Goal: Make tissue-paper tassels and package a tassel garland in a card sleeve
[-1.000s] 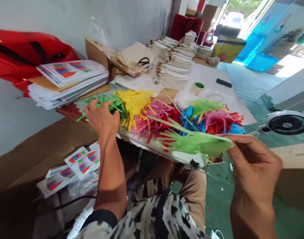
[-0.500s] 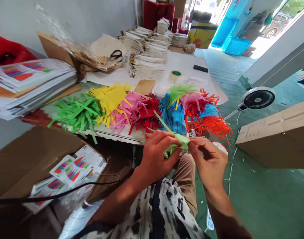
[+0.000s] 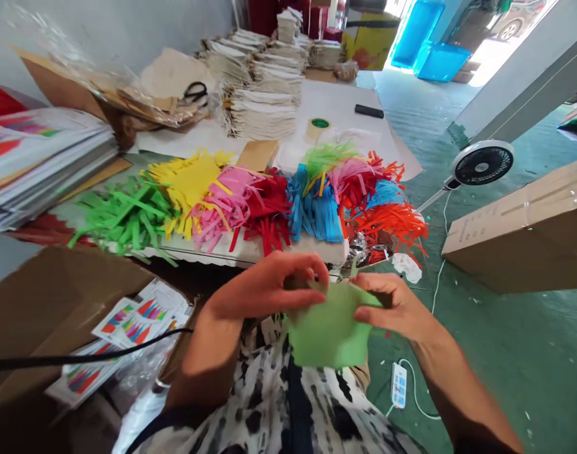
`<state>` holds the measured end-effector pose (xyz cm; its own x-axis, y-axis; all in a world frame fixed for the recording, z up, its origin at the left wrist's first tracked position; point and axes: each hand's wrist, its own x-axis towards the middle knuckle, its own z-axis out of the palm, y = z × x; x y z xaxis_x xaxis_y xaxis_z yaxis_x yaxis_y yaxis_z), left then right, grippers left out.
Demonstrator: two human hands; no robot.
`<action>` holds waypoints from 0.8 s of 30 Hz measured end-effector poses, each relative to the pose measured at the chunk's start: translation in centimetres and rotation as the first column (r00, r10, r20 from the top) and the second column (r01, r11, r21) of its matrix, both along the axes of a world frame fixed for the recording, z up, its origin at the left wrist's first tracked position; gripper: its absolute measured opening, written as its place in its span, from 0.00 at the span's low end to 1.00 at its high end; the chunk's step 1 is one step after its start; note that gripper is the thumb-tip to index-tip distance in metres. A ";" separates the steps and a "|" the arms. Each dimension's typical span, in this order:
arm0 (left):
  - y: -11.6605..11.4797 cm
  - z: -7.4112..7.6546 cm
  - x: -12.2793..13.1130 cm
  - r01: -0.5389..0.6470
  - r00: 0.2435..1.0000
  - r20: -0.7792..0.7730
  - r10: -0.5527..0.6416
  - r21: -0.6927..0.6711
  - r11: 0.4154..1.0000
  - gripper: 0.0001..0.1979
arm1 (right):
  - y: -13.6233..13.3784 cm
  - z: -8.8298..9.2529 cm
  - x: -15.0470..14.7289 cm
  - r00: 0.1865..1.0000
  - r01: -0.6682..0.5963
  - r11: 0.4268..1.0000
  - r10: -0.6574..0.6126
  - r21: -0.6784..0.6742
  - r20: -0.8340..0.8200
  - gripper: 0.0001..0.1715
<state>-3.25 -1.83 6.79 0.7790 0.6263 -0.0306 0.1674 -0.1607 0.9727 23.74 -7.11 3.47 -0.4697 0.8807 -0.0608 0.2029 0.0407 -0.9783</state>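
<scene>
Left hand [image 3: 279, 287] and right hand [image 3: 387, 304] pinch opposite sides of a smooth, pale green paper [image 3: 333, 334], its strips blurred, before the patterned shirt [image 3: 269, 410]; both forearms angle inward.

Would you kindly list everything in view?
Paper piece: one, light green, low centre
Table: one, white, centre
Fringed paper: several bunches, multicoloured, table front
Tape roll: one, pale with green, table
Scissors: one pair, black, table left
Bundles: many, off-white, table back
Paper stack: one, mostly white, table left
Printed cards: several, multicoloured, lower left
Fan: one, white and black, right
Large box: one, brown, floor right
Power strip: one, white, floor
Tub: at least one, blue, background
Left hand: one, bare, at paper's left
Right hand: one, bare, at paper's right
</scene>
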 end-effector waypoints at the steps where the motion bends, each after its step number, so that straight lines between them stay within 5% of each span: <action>1: 0.7 -0.1 -0.2 -0.077 0.996 -0.045 0.078 0.034 0.996 0.09 | 0.6 -0.4 0.2 0.999 0.047 0.998 -0.048 -0.045 -0.023 0.24; 3: 2.2 -0.6 -0.2 -0.228 0.959 -0.129 0.252 0.179 0.957 0.11 | 2.1 -1.2 0.3 0.988 0.147 0.984 -0.151 -0.097 -0.030 0.24; 5: 3.8 -1.3 0.1 -0.330 0.881 -0.196 0.432 0.400 0.855 0.12 | 4.0 -2.4 0.2 0.970 0.238 0.965 -0.241 -0.110 -0.014 0.24; 8: 5.1 -2.8 1.2 -0.360 0.724 -0.172 0.668 0.731 0.580 0.15 | 6.8 -4.9 -0.2 0.941 0.338 0.933 -0.337 -0.125 0.031 0.27; 10: 5.1 -4.2 2.0 -0.319 0.733 -0.085 0.675 0.834 0.451 0.16 | 8.1 -6.7 -0.3 0.922 0.384 0.915 -0.374 -0.120 0.101 0.29; 13: 3.9 -7.3 3.1 -0.171 0.892 -0.089 0.444 0.842 0.512 0.27 | 9.1 -8.2 0.0 0.892 0.405 0.913 -0.381 -0.053 0.243 0.26; 15: 3.0 -9.9 3.5 -0.046 0.924 -0.176 0.339 0.831 0.555 0.36 | 8.9 -8.1 0.2 0.858 0.377 0.925 -0.363 0.035 0.363 0.22; 18: 2.1 -13.3 3.8 -0.007 0.908 -0.221 0.355 0.841 0.540 0.23 | 7.5 -6.8 0.2 0.672 0.279 0.885 -0.457 0.372 0.582 0.24; 21: 1.6 -14.5 3.9 -0.021 0.897 -0.208 0.390 0.861 0.508 0.20 | 5.0 -5.7 -0.5 0.580 -0.028 0.773 -0.504 0.633 0.640 0.33; 24: 1.2 -14.0 3.8 -0.024 0.901 -0.196 0.388 0.869 0.494 0.17 | 2.7 -6.2 -1.2 0.639 -0.256 0.770 -0.318 0.584 0.701 0.41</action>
